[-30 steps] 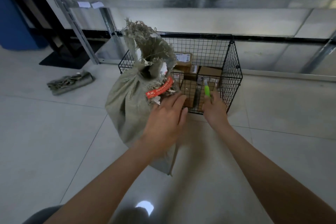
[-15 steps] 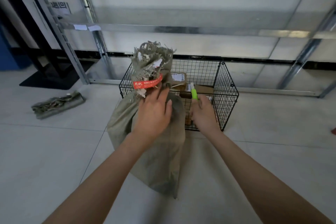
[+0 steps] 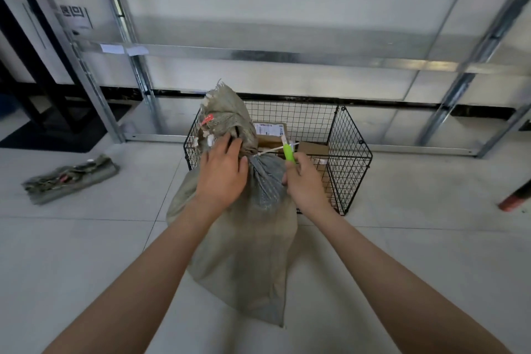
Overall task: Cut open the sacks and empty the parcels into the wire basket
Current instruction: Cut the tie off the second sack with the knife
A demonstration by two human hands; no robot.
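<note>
Left hand (image 3: 222,175) grips the sack (image 3: 244,244) by its bunched neck, right hand (image 3: 305,185) clutches the green cutter (image 3: 288,152) just beside it; wire basket (image 3: 355,158) with parcels (image 3: 270,131) sits right behind both hands.

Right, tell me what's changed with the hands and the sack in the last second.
The left hand slid up the sack and now holds its bunched neck. The right hand brought the green cutter across to the white tie there. Unchanged: cutter in the right hand, parcels in the wire basket.
</note>
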